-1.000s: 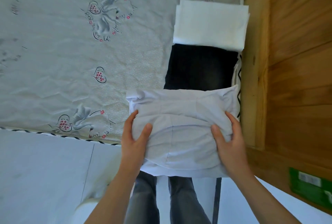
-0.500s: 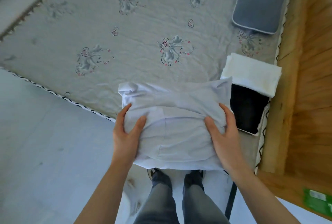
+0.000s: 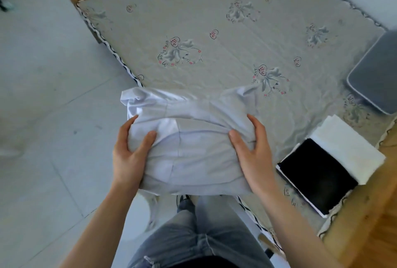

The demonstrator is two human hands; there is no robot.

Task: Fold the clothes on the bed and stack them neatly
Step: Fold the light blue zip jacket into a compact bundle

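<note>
Head view, left to right: pale grey tiled floor (image 3: 43,117) fills the left side. Next comes the left hand (image 3: 129,151), thumb on top and fingers curled under the left edge of a folded, pale lilac-white cotton garment (image 3: 193,143), gripping it. This bundle is held above the near edge of the bed, whose grey sheet printed with flowers and hearts (image 3: 214,31) spreads behind it. The right hand (image 3: 253,151) grips the garment's right edge likewise. Further right, on the sheet, lie a folded black garment (image 3: 318,175) and a folded white cloth (image 3: 348,147), touching, beside a wooden bed frame (image 3: 365,214).
</note>
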